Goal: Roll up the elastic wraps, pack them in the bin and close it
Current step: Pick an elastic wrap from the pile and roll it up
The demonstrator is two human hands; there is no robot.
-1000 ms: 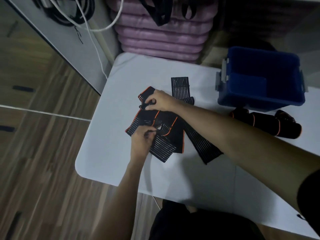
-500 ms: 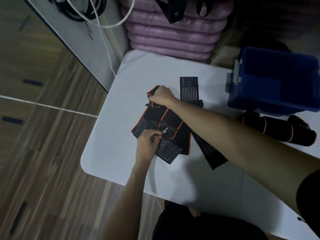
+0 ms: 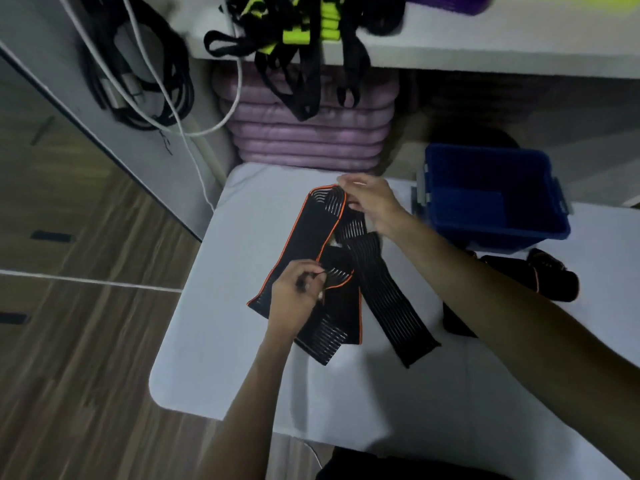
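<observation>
The black ribbed elastic wrap with orange piping [image 3: 311, 237] lies mid-table toward the far edge, its long axis running from the far edge back toward the near-left, across a plain black ribbed wrap [image 3: 391, 299]; it looks light, limp and stretchy, so I judge it best taken by its ends and kept taut. My right hand [image 3: 372, 202] pinches its far end, while my left hand [image 3: 294, 299] pinches a fold near its middle. The open blue plastic bin [image 3: 491, 199] sits at the white table's [image 3: 214, 341] far-right corner, with dark rolled wraps [image 3: 533, 275] just beside it on the near side.
</observation>
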